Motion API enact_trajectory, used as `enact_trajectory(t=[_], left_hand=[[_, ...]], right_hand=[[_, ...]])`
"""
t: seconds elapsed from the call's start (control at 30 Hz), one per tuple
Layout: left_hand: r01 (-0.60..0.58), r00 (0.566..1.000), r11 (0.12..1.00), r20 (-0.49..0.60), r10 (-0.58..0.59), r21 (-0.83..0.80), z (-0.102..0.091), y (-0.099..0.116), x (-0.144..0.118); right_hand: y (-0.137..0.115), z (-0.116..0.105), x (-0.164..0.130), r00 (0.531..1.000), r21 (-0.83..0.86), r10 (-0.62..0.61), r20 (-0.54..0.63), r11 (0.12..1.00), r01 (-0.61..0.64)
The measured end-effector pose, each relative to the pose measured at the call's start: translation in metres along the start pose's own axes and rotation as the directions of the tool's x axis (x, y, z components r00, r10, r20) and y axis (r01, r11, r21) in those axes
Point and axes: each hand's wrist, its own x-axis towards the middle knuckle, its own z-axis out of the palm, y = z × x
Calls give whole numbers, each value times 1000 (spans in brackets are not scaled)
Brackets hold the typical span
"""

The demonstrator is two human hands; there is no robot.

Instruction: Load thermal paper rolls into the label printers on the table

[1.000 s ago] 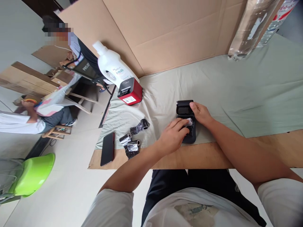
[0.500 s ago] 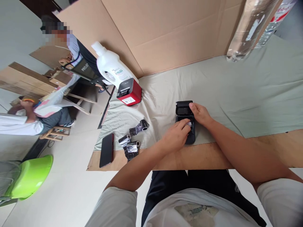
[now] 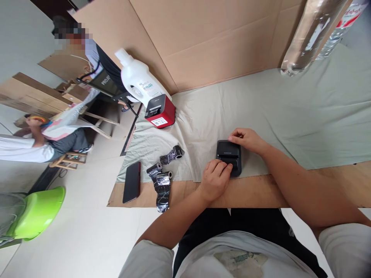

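A black printer (image 3: 228, 156), lid down, sits on the desk (image 3: 290, 112) at the near edge. The left hand (image 3: 216, 179) presses curled fingers on its 7 o'clock corner; the right hand (image 3: 246, 139) rests fingertips at 1 o'clock, gripping nothing. Black rolls (image 3: 162, 177) lie at 9 o'clock.

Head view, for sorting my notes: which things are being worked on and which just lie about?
Worked on:
black printer, lid shut, under left hand and right hand.

Lying about:
red printer
white bottle
phone
black rolls
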Motion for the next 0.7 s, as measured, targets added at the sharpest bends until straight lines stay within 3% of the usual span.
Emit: enact_trajectory(t=[0.07,0.13,0.2,0.27,0.47,0.57,0.63,0.67,0.7], left_hand=[[-11,1000,1000,-27,10,-27,-2,-1,2],[-11,999,997,-42,8,-79,-5,-2,4],[-5,999,991,-45,-1,-131,-7,-5,6],[-4,999,990,-40,-1,-141,-7,-6,6],[-34,998,997,-58,30,-65,-3,-2,-4],[63,996,981,-52,-74,-183,-6,-5,-5],[296,942,895,-51,-331,-335,-10,-15,3],[448,867,790,-13,-499,-418,-11,-22,9],[589,760,637,72,-646,-498,-13,-31,17]], right_hand=[[-4,-7,-1,991,-169,95,94,983,-78],[-12,-16,-5,953,-330,215,216,934,-136],[-22,-23,-10,897,-437,304,322,888,-144],[-32,-25,-15,870,-485,331,366,866,-125],[-34,-15,-19,898,-388,309,313,905,-176],[-27,-7,-17,897,-211,311,313,944,-254],[-22,-3,-15,887,-49,313,339,948,-316],[-20,-1,-14,883,31,311,351,939,-343],[-18,0,-14,883,104,304,356,927,-361]])
